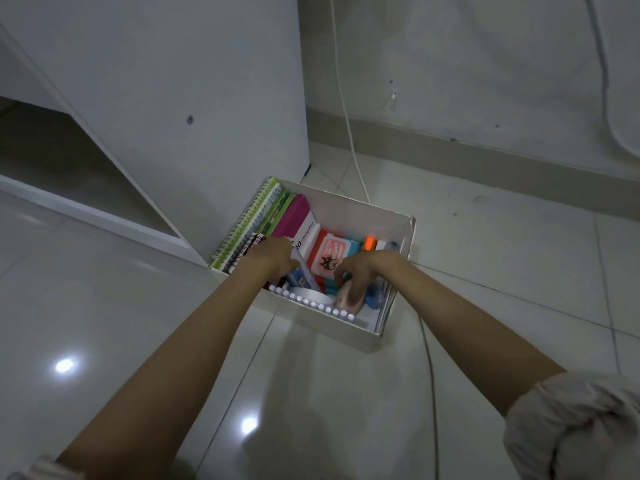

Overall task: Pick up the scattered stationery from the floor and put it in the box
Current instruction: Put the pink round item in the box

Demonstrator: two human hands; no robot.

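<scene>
The right hand (356, 275) is curling its fingers around a pinkish roll (346, 299) inside the white box (322, 327). The left hand (273, 252) is gripping a white flat item (304, 268) there. Spiral notebooks (249, 226), a magenta case (294, 216) and a wipes pack (329, 254) are lying in the box.

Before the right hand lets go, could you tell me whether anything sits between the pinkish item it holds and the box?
Nothing visible does: the right hand already holds the pinkish item inside the box, beside the wipes pack.
</scene>
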